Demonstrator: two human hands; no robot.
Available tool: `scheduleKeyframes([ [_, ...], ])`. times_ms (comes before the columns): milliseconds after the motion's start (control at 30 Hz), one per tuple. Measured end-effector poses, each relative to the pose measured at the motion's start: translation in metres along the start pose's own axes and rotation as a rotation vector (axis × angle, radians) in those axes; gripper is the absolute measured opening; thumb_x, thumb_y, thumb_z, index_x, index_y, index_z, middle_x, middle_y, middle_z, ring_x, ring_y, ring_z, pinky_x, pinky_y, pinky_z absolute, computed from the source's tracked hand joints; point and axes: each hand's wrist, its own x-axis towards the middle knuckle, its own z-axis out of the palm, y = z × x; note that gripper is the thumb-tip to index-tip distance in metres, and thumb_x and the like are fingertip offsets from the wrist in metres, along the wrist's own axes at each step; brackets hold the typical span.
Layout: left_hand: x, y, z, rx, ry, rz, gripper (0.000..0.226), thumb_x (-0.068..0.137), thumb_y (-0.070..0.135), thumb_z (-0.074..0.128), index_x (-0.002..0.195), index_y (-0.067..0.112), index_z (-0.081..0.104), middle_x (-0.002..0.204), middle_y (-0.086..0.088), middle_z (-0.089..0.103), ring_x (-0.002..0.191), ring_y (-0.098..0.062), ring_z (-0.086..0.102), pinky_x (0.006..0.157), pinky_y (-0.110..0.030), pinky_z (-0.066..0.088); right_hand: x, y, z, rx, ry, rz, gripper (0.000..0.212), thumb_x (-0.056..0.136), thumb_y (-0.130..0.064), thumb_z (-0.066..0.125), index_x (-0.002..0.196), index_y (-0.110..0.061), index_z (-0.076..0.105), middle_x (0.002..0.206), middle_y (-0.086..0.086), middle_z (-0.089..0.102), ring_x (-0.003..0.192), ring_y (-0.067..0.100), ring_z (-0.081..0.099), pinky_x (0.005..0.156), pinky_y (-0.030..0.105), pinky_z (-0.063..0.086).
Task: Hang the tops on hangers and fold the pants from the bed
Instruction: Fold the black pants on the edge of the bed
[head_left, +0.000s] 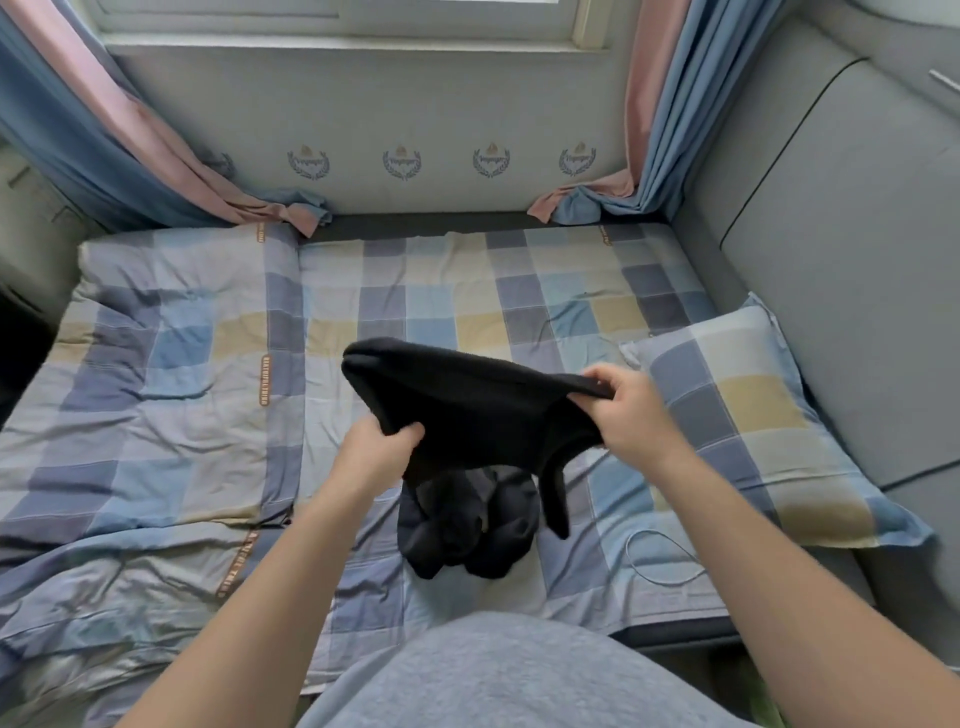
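A black garment (467, 405) is lifted above the bed, stretched between both hands; whether it is a top or pants I cannot tell. My left hand (382, 449) grips its near left edge. My right hand (626, 402) pinches its right edge, fingers curled over the hem. A strip of the fabric hangs down at the right. Below it a dark crumpled garment (467, 525) lies bunched on the checked bedsheet (426, 306). No hanger is in view.
A folded checked quilt (156, 374) covers the bed's left half. A matching pillow (748, 415) lies at the right, against a grey padded headboard (841, 270). A thin white cable (660, 556) loops near the pillow. Curtains (156, 150) hang at both far corners.
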Motion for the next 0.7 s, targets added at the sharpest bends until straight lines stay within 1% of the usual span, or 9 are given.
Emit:
scheduleKeyframes([
  [100, -0.007, 0.007, 0.018, 0.409, -0.025, -0.008, 0.097, 0.075, 0.057, 0.076, 0.151, 0.023, 0.027, 0.154, -0.008, 0.032, 0.143, -0.033, 0.029, 0.114, -0.05, 0.034, 0.001, -0.045, -0.03, -0.156, 0.051, -0.172, 0.022, 0.088, -0.001, 0.063, 0.082, -0.021, 0.07, 0.072, -0.01, 0.068, 0.072, 0.008, 0.064, 0.063, 0.023, 0.052],
  [200, -0.019, 0.035, 0.044, 0.429, 0.0, 0.339, 0.12, 0.065, 0.069, 0.076, 0.155, 0.037, 0.003, 0.166, 0.009, -0.003, 0.152, -0.022, -0.003, 0.12, -0.05, 0.014, -0.005, -0.086, -0.051, -0.258, 0.015, -0.295, 0.027, 0.082, 0.001, 0.063, 0.083, -0.023, 0.073, 0.075, -0.011, 0.071, 0.076, 0.004, 0.066, 0.07, 0.017, 0.051],
  [267, -0.023, 0.055, 0.062, 0.355, -0.113, 0.56, 0.115, 0.061, 0.069, 0.076, 0.153, 0.045, 0.01, 0.165, 0.014, 0.006, 0.153, -0.017, 0.0, 0.12, -0.047, 0.014, -0.007, -0.106, -0.061, -0.22, -0.033, -0.325, 0.027, 0.08, 0.005, 0.063, 0.083, -0.02, 0.074, 0.072, -0.012, 0.071, 0.072, 0.003, 0.067, 0.067, 0.015, 0.051],
  [300, -0.024, 0.064, 0.071, 0.304, -0.199, 0.613, 0.108, 0.061, 0.066, 0.077, 0.151, 0.046, 0.02, 0.161, 0.012, 0.021, 0.152, -0.02, 0.011, 0.12, -0.047, 0.02, -0.008, -0.115, -0.067, -0.177, -0.044, -0.335, 0.026, 0.079, 0.006, 0.064, 0.083, -0.017, 0.074, 0.072, -0.009, 0.071, 0.071, 0.004, 0.067, 0.065, 0.017, 0.053],
  [367, -0.03, 0.077, 0.087, 0.172, -0.343, 0.62, 0.075, 0.067, 0.053, 0.079, 0.133, 0.043, 0.045, 0.131, 0.014, 0.055, 0.133, -0.021, 0.046, 0.102, -0.039, 0.044, -0.006, -0.128, -0.079, -0.103, -0.048, -0.345, 0.018, 0.077, 0.002, 0.066, 0.083, -0.014, 0.073, 0.074, 0.003, 0.072, 0.069, 0.011, 0.068, 0.063, 0.024, 0.057],
  [400, -0.033, 0.081, 0.095, 0.105, -0.388, 0.584, 0.053, 0.074, 0.047, 0.078, 0.12, 0.042, 0.053, 0.112, 0.021, 0.062, 0.118, -0.017, 0.057, 0.089, -0.033, 0.048, -0.004, -0.133, -0.086, -0.094, -0.037, -0.349, 0.016, 0.077, 0.0, 0.068, 0.084, -0.013, 0.073, 0.075, 0.007, 0.072, 0.068, 0.013, 0.067, 0.063, 0.025, 0.057],
  [500, -0.035, 0.081, 0.108, 0.062, -0.448, 0.523, 0.006, 0.095, 0.04, 0.063, 0.099, 0.044, 0.061, 0.091, 0.024, 0.07, 0.091, -0.003, 0.067, 0.081, -0.03, 0.054, 0.006, -0.138, -0.106, -0.121, 0.009, -0.344, 0.012, 0.081, -0.004, 0.074, 0.085, -0.015, 0.073, 0.075, 0.005, 0.072, 0.071, 0.012, 0.067, 0.068, 0.023, 0.057],
  [600, -0.039, 0.077, 0.106, -0.022, -0.547, 0.401, 0.01, 0.1, 0.038, 0.057, 0.101, 0.038, 0.067, 0.097, 0.017, 0.075, 0.09, -0.003, 0.071, 0.085, -0.03, 0.058, 0.016, -0.133, -0.122, -0.017, 0.044, -0.3, 0.014, 0.082, -0.004, 0.076, 0.088, -0.016, 0.073, 0.079, 0.0, 0.074, 0.078, 0.014, 0.072, 0.076, 0.024, 0.058],
  [700, -0.047, 0.075, 0.096, -0.194, -0.614, 0.246, 0.013, 0.098, 0.037, 0.061, 0.107, 0.032, 0.07, 0.101, 0.009, 0.077, 0.092, -0.009, 0.073, 0.074, -0.021, 0.058, 0.025, -0.118, -0.129, 0.124, 0.151, -0.232, 0.016, 0.086, -0.006, 0.074, 0.095, -0.019, 0.071, 0.083, 0.002, 0.075, 0.081, 0.017, 0.073, 0.078, 0.031, 0.059],
])
